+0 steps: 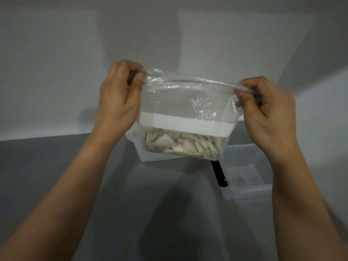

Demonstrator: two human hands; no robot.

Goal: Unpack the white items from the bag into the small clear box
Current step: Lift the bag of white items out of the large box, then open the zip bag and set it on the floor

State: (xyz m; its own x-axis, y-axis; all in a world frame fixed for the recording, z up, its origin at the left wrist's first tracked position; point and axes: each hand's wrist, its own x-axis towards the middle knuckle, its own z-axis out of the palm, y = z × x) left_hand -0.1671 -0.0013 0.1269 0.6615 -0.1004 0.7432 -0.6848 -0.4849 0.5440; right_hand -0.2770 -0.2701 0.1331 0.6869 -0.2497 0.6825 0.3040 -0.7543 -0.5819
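Both hands grip a clear bag (184, 102) held up at mid-frame: the left hand (118, 95) pinches its upper left corner and the right hand (267, 113) its upper right corner. White items (180, 146) lie heaped in the bag's bottom, below a white band.

Behind the bag, a pale box (150, 157) is mostly hidden. A black object (219, 173) is cut off at its top by the bag. Just right of it, the small clear box (246, 174) stands on the grey table (113, 185), with faint marks on its floor, possibly small items. Blur smears the right hand's fingers.

Forearms rise from the lower corners, thumbs toward the camera and fingers curled. The hands are well apart, with the bag's top edge stretched between them.
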